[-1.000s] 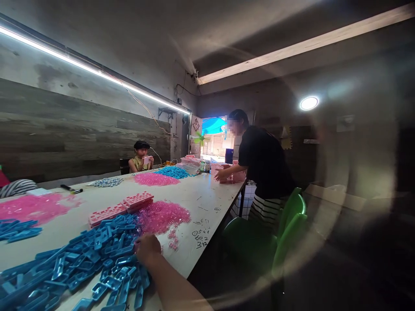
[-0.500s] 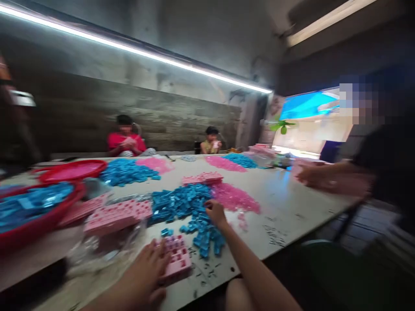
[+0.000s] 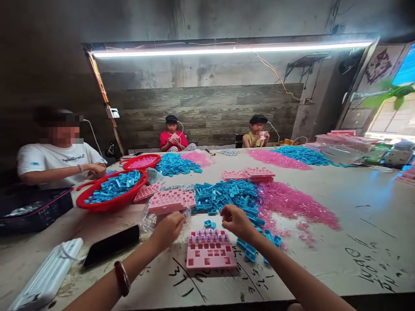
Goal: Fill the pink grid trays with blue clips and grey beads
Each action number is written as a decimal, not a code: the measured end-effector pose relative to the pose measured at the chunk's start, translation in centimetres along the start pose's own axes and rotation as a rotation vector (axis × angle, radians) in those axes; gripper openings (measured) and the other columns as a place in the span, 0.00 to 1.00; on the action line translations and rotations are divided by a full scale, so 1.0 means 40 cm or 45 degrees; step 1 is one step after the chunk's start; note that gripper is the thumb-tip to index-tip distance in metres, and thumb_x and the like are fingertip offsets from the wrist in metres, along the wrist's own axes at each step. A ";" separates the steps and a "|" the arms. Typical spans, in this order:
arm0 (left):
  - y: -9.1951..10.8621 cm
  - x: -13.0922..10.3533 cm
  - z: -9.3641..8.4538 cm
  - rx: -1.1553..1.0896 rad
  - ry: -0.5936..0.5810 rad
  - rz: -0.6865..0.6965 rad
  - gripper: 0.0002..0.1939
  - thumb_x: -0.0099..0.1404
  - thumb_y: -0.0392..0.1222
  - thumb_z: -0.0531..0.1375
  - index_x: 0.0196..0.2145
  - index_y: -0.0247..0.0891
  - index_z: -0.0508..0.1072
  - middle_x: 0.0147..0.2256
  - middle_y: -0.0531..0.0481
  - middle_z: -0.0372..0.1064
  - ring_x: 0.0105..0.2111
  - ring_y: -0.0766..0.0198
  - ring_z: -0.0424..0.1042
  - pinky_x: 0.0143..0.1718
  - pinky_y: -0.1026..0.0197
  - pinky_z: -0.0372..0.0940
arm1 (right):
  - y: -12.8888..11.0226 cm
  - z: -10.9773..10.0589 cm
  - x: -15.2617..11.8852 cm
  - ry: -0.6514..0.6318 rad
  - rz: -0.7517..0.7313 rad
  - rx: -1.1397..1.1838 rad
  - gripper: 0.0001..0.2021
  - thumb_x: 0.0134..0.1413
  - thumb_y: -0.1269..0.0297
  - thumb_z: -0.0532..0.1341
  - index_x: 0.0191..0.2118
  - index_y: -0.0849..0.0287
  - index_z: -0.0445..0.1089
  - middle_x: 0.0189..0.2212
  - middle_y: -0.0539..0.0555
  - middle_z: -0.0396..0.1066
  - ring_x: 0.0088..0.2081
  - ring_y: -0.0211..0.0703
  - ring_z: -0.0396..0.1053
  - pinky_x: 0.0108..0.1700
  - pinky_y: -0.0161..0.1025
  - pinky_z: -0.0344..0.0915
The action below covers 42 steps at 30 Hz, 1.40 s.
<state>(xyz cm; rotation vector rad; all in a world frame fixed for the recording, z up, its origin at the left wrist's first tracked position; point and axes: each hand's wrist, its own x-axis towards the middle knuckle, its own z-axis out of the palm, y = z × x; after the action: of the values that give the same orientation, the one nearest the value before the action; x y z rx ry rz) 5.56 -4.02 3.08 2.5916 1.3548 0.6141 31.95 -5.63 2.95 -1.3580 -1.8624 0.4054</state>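
A pink tray (image 3: 212, 255) with square openings lies in front of me, small clear-and-purple pieces (image 3: 207, 235) lined up along its far edge. My left hand (image 3: 170, 229) is raised left of the tray, beside stacked pink trays (image 3: 168, 201); its fingers are curled together and whatever they hold is too small to see. My right hand (image 3: 236, 220) hovers past the tray's far right corner, near the blue pieces (image 3: 223, 194), fingers bent inward with the tips pressed together. Two loose blue pieces (image 3: 210, 223) lie between my hands.
Pink pieces (image 3: 292, 201) spread to the right. Red baskets (image 3: 112, 205), a black phone (image 3: 112, 246) and a white power bank (image 3: 48, 276) stand left. Three people sit around the far and left sides. More pink trays (image 3: 259, 174) lie beyond the blue heap.
The view has swung left and settled. My left hand has left the pink tray and is now raised beside it. My right hand has drawn back from the blue heap.
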 end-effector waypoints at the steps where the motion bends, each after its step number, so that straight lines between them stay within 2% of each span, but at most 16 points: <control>1: -0.020 -0.002 -0.013 0.039 0.079 -0.068 0.17 0.66 0.40 0.44 0.32 0.35 0.70 0.33 0.44 0.70 0.35 0.60 0.69 0.39 0.59 0.62 | -0.006 0.002 -0.004 -0.040 -0.022 0.040 0.09 0.35 0.78 0.53 0.26 0.61 0.65 0.26 0.51 0.65 0.26 0.34 0.64 0.29 0.30 0.63; 2: -0.041 -0.003 -0.024 0.081 0.106 -0.128 0.16 0.66 0.39 0.44 0.31 0.35 0.70 0.32 0.45 0.70 0.34 0.60 0.69 0.38 0.59 0.62 | -0.010 0.002 -0.007 -0.070 -0.038 0.075 0.09 0.35 0.79 0.53 0.27 0.61 0.64 0.27 0.51 0.65 0.26 0.34 0.64 0.29 0.30 0.63; 3: -0.061 -0.006 -0.033 0.115 0.070 -0.183 0.15 0.64 0.37 0.46 0.30 0.35 0.71 0.31 0.46 0.71 0.34 0.60 0.69 0.38 0.59 0.62 | -0.011 0.000 -0.009 -0.088 -0.047 0.098 0.09 0.36 0.79 0.53 0.27 0.61 0.64 0.27 0.51 0.65 0.26 0.34 0.64 0.29 0.30 0.64; 6: -0.109 -0.012 -0.036 0.157 -0.133 -0.243 0.10 0.58 0.33 0.52 0.32 0.35 0.73 0.35 0.46 0.72 0.37 0.59 0.70 0.40 0.60 0.62 | -0.005 -0.012 -0.008 -0.100 -0.039 0.123 0.09 0.36 0.78 0.54 0.28 0.61 0.65 0.28 0.51 0.66 0.29 0.36 0.65 0.31 0.32 0.65; 9: -0.123 -0.015 -0.016 0.135 -0.167 -0.205 0.13 0.54 0.35 0.57 0.39 0.34 0.73 0.39 0.45 0.71 0.40 0.57 0.69 0.41 0.60 0.61 | 0.007 -0.021 -0.003 -0.107 -0.006 0.128 0.09 0.38 0.77 0.55 0.30 0.62 0.66 0.29 0.52 0.68 0.31 0.38 0.66 0.32 0.33 0.65; 11: -0.118 -0.013 -0.002 0.095 -0.172 -0.174 0.14 0.54 0.35 0.57 0.39 0.34 0.73 0.40 0.45 0.71 0.39 0.58 0.69 0.41 0.61 0.61 | 0.011 -0.022 -0.003 -0.119 0.005 0.115 0.09 0.39 0.77 0.55 0.30 0.61 0.67 0.29 0.52 0.69 0.31 0.38 0.67 0.31 0.33 0.64; 15: -0.110 -0.007 0.010 0.073 -0.136 -0.147 0.11 0.57 0.36 0.54 0.36 0.35 0.74 0.37 0.45 0.71 0.38 0.59 0.69 0.40 0.61 0.61 | 0.007 -0.018 -0.013 -0.157 -0.034 0.058 0.10 0.38 0.78 0.55 0.30 0.61 0.68 0.29 0.51 0.70 0.31 0.37 0.66 0.32 0.33 0.62; 18: -0.108 -0.007 0.011 0.046 -0.096 -0.118 0.10 0.55 0.33 0.54 0.33 0.35 0.73 0.35 0.46 0.71 0.35 0.61 0.69 0.38 0.62 0.61 | -0.001 -0.014 -0.022 -0.209 -0.050 0.033 0.10 0.38 0.79 0.56 0.30 0.61 0.68 0.28 0.50 0.70 0.30 0.37 0.66 0.32 0.33 0.62; 25: -0.104 -0.005 0.006 -0.114 0.096 -0.188 0.05 0.51 0.32 0.53 0.27 0.35 0.68 0.26 0.51 0.68 0.27 0.65 0.67 0.30 0.64 0.62 | -0.017 -0.016 -0.028 -0.254 -0.037 0.025 0.09 0.37 0.79 0.57 0.28 0.62 0.68 0.27 0.51 0.70 0.29 0.36 0.66 0.30 0.31 0.61; 28: -0.077 -0.003 -0.004 -0.287 0.187 -0.190 0.04 0.52 0.35 0.55 0.28 0.35 0.67 0.28 0.50 0.69 0.29 0.64 0.68 0.32 0.62 0.64 | -0.016 -0.017 -0.026 -0.271 -0.054 0.031 0.08 0.38 0.78 0.57 0.29 0.63 0.68 0.27 0.51 0.70 0.29 0.36 0.66 0.31 0.31 0.62; 30: -0.038 0.000 -0.009 -0.414 0.191 -0.149 0.05 0.53 0.37 0.56 0.29 0.35 0.68 0.30 0.50 0.69 0.30 0.64 0.69 0.34 0.62 0.66 | -0.012 -0.019 -0.026 -0.309 -0.069 0.022 0.09 0.38 0.78 0.57 0.29 0.63 0.68 0.27 0.51 0.70 0.29 0.36 0.67 0.31 0.31 0.62; 33: 0.041 0.005 -0.005 -0.581 0.099 -0.058 0.06 0.53 0.37 0.57 0.31 0.35 0.68 0.31 0.50 0.69 0.31 0.65 0.70 0.35 0.63 0.66 | -0.005 -0.026 -0.027 -0.424 -0.061 0.030 0.09 0.37 0.78 0.57 0.29 0.63 0.69 0.27 0.51 0.70 0.28 0.36 0.67 0.30 0.31 0.62; 36: 0.105 0.009 0.013 -0.607 -0.013 0.041 0.05 0.54 0.36 0.56 0.31 0.35 0.69 0.30 0.51 0.68 0.29 0.67 0.69 0.33 0.65 0.65 | -0.004 -0.033 -0.028 -0.495 -0.045 0.027 0.09 0.37 0.78 0.58 0.29 0.63 0.69 0.28 0.51 0.71 0.28 0.36 0.68 0.28 0.30 0.62; 39: 0.126 0.010 0.029 -0.489 -0.066 0.135 0.05 0.54 0.33 0.57 0.31 0.35 0.70 0.30 0.51 0.68 0.30 0.67 0.68 0.32 0.66 0.63 | -0.007 -0.040 -0.028 -0.512 -0.018 0.012 0.09 0.37 0.78 0.58 0.29 0.63 0.70 0.29 0.52 0.71 0.28 0.36 0.68 0.27 0.29 0.62; 42: 0.117 0.005 0.028 -0.368 -0.098 0.150 0.05 0.53 0.30 0.57 0.30 0.35 0.70 0.29 0.51 0.68 0.30 0.67 0.66 0.32 0.66 0.61 | -0.006 -0.048 -0.029 -0.512 0.031 0.027 0.09 0.38 0.78 0.58 0.30 0.63 0.69 0.29 0.52 0.71 0.28 0.36 0.68 0.26 0.29 0.61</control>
<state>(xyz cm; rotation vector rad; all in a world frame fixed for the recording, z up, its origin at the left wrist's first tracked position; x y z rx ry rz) 9.63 -6.52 3.62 2.4444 1.0119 0.6657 33.37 -7.13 3.89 -1.3584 -2.1566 0.7542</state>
